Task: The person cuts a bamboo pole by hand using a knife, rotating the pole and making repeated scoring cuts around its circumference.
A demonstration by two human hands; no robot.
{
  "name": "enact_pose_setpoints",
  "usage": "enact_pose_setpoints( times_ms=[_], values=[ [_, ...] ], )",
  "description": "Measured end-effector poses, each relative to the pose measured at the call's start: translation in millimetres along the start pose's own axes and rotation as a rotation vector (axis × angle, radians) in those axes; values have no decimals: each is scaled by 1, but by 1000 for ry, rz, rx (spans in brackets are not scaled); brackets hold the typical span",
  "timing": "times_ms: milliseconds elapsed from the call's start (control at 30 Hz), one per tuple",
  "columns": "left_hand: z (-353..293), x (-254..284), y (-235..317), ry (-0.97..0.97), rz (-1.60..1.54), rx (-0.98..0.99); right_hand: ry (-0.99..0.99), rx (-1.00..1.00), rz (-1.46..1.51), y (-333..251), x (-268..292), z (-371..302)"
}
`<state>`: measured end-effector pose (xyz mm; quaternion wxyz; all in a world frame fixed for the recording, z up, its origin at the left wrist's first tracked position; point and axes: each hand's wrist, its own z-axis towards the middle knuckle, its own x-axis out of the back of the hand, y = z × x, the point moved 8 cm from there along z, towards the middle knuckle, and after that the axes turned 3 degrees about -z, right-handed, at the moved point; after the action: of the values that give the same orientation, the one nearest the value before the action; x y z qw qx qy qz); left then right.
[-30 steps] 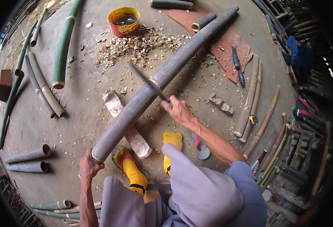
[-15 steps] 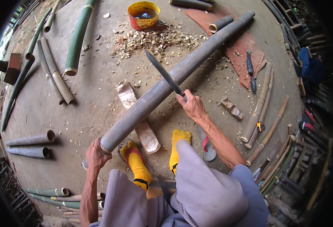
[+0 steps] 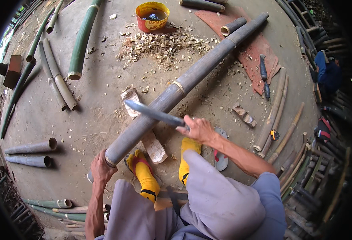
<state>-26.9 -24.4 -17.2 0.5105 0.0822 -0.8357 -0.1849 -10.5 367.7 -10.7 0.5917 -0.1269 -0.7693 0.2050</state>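
Note:
A long, thick grey bamboo pole [image 3: 200, 74] slants from my lower left up to the far right. My left hand [image 3: 102, 167] grips it near its close end. My right hand [image 3: 196, 130] is closed round the handle of a long-bladed knife [image 3: 154, 113], which lies across the pole a little beyond my left hand; whether the blade touches it I cannot tell. A pale ring shows at the pole's node, above the blade. Beneath the pole rests a carved wooden block [image 3: 154, 146], partly hidden by it.
Wood chips [image 3: 164, 46] lie heaped beside a red and yellow bucket [image 3: 152, 18] of dark liquid. A reddish sheet [image 3: 248, 60] sits under the pole's far end, with a dark-handled tool [image 3: 263, 74] on it. Green bamboo [image 3: 84, 40] and several cut lengths lie around. Sandals [image 3: 220, 160] are near my feet.
My right hand has brought the knife down along the pole toward me, and the blade now lies flatter. The node ring has come into sight. My left hand keeps its grip.

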Motion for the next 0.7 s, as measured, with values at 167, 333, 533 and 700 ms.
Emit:
enact_pose_setpoints(
  times_ms=[167,333,533,700],
  values=[
    [4,3,7,-16,-10,-14,239,-378,273,54,27,29],
    [8,6,2,-144,-109,76,99,-188,134,38,4,22],
    [13,5,-3,-216,-162,99,80,-121,193,17,2,22],
    [-6,5,26,256,161,-159,425,-548,380,117,32,33]
  ],
)
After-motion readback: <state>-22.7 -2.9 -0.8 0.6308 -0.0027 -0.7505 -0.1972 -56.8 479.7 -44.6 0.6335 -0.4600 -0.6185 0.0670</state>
